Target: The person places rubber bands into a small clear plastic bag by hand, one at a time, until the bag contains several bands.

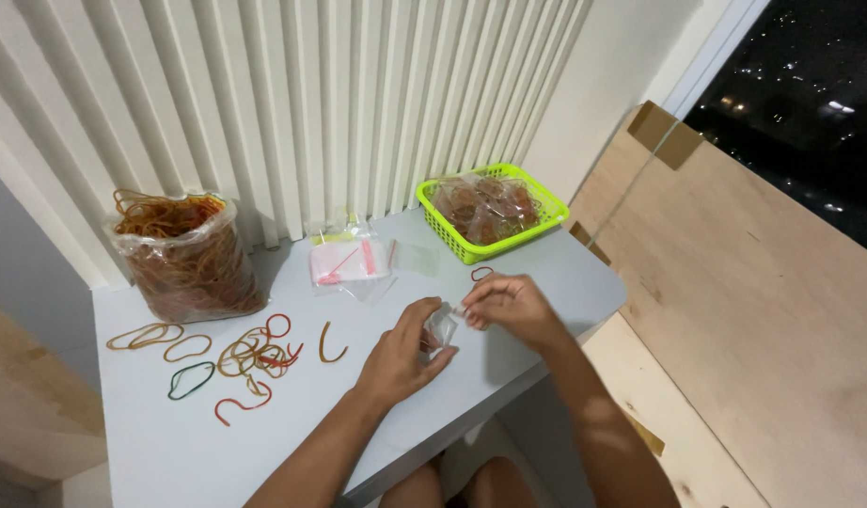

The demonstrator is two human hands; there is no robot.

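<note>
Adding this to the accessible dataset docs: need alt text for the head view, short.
Both hands, left hand and right hand, hold a small clear plastic zip bag over a pale grey table. To the left lie loose coloured rubber bands and a clear bag full of rubber bands; behind stands a lime-green plastic basket of filled bags.

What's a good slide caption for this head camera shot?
Both hands, left and right, hold a small clear bag over a white table strewn with rubber bands.

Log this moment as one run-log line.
left hand: holds small clear bag | right hand: pinches bag's top edge | loose rubber bands: left on table | green basket: filled bags
</note>
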